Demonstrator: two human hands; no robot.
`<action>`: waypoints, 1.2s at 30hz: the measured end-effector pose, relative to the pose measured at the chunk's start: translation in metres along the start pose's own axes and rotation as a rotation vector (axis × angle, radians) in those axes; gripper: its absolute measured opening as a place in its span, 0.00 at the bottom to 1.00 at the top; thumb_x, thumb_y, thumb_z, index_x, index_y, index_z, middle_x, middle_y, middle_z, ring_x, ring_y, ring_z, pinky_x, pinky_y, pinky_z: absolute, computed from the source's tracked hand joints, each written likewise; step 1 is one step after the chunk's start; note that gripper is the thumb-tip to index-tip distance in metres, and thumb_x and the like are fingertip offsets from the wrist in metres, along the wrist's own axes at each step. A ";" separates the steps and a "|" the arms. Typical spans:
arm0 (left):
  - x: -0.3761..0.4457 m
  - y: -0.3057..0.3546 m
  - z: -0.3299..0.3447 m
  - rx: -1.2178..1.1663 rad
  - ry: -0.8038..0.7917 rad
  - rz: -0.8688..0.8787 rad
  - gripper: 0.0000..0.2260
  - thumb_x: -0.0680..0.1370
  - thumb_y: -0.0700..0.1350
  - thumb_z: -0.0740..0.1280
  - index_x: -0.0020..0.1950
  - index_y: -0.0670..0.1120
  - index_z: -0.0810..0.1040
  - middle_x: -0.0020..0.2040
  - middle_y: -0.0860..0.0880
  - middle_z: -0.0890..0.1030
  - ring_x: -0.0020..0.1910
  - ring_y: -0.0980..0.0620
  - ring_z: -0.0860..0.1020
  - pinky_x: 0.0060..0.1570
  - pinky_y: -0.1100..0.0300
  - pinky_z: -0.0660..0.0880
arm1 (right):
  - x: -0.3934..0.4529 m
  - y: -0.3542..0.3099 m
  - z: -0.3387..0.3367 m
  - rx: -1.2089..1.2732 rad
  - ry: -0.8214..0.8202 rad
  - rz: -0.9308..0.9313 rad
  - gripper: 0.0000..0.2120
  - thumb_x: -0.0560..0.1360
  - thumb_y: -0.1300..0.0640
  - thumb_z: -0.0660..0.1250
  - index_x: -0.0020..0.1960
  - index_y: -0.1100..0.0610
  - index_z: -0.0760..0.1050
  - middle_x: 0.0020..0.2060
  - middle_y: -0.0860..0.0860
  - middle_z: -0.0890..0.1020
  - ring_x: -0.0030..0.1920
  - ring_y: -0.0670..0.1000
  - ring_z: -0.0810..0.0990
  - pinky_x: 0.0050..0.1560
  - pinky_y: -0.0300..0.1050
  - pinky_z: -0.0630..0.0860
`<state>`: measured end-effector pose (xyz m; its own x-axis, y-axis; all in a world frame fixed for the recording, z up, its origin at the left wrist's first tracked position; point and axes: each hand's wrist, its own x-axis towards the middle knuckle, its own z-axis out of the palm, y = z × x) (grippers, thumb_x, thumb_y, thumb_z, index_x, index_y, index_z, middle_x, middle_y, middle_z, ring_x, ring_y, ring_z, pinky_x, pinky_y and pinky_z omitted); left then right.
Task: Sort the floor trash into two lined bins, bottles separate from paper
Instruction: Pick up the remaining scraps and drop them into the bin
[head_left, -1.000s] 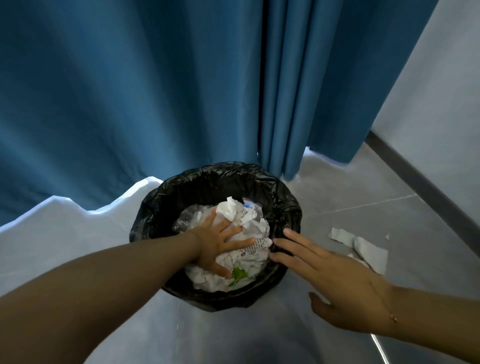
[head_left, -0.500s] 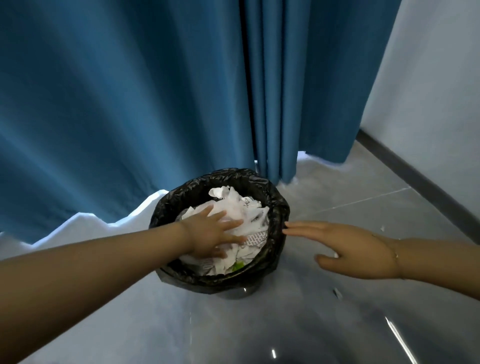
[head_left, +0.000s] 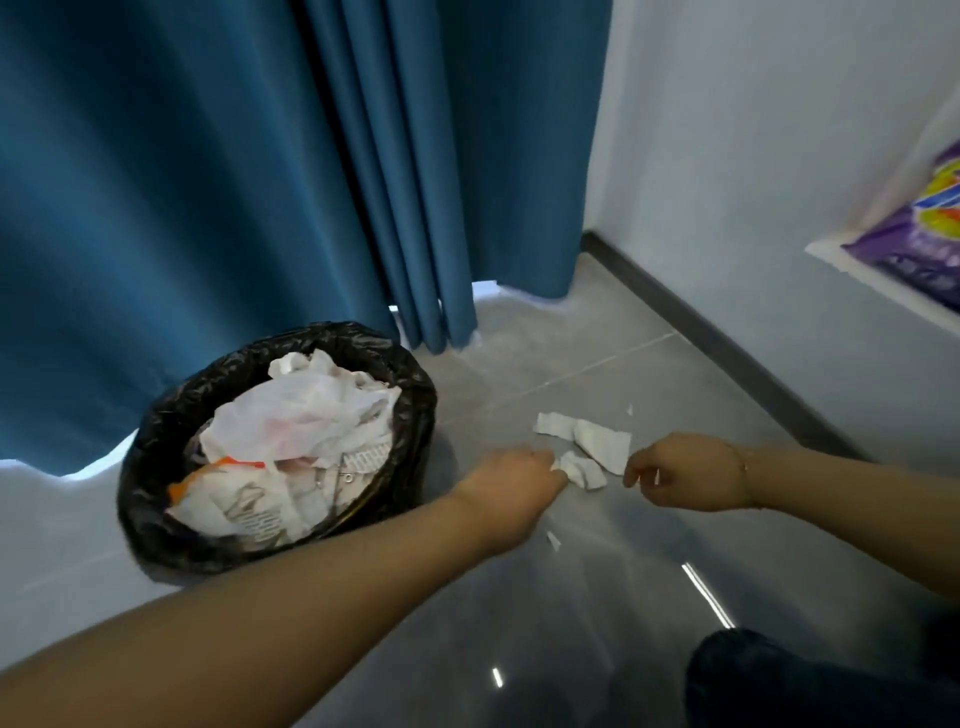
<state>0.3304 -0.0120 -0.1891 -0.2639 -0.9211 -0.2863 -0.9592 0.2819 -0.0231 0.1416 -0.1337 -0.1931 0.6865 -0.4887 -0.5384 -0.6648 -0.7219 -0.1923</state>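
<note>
Grey floor (head_left: 649, 597) now under both hands: my left hand (head_left: 511, 483) has left the bin (head_left: 156, 519) and pinches the paper (head_left: 584, 457) at right; my right hand (head_left: 685, 475) hovers curled, empty, just beside.

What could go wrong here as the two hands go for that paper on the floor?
The left hand touches only one edge of the crumpled paper, which lies in several loose pieces, so a grab might leave some behind. A tiny scrap nearer the person could be overlooked. The black-lined bin is already heaped close to its rim, so more paper may slide off onto the floor.
</note>
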 end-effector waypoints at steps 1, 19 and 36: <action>0.012 0.009 0.018 -0.084 -0.039 -0.063 0.13 0.77 0.39 0.63 0.61 0.41 0.69 0.60 0.40 0.70 0.57 0.41 0.71 0.48 0.52 0.68 | 0.001 0.008 0.007 0.033 0.003 0.030 0.15 0.77 0.55 0.60 0.63 0.49 0.74 0.56 0.47 0.79 0.49 0.44 0.72 0.49 0.32 0.63; 0.069 0.032 0.175 -0.645 0.176 -0.343 0.06 0.79 0.46 0.61 0.50 0.44 0.74 0.55 0.47 0.71 0.55 0.49 0.70 0.56 0.59 0.67 | 0.110 0.051 0.103 1.123 0.750 0.496 0.09 0.75 0.66 0.62 0.51 0.57 0.77 0.48 0.54 0.78 0.42 0.48 0.76 0.38 0.31 0.70; 0.104 0.033 0.188 -0.636 0.481 -0.278 0.08 0.77 0.49 0.57 0.43 0.48 0.73 0.43 0.50 0.76 0.45 0.53 0.68 0.46 0.56 0.67 | 0.126 0.071 0.116 0.567 0.656 0.331 0.20 0.75 0.57 0.67 0.66 0.53 0.70 0.66 0.52 0.68 0.64 0.51 0.69 0.61 0.38 0.66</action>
<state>0.2904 -0.0478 -0.4001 0.1140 -0.9892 0.0925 -0.8325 -0.0443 0.5523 0.1467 -0.1899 -0.3696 0.3500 -0.9315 -0.0992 -0.7827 -0.2326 -0.5773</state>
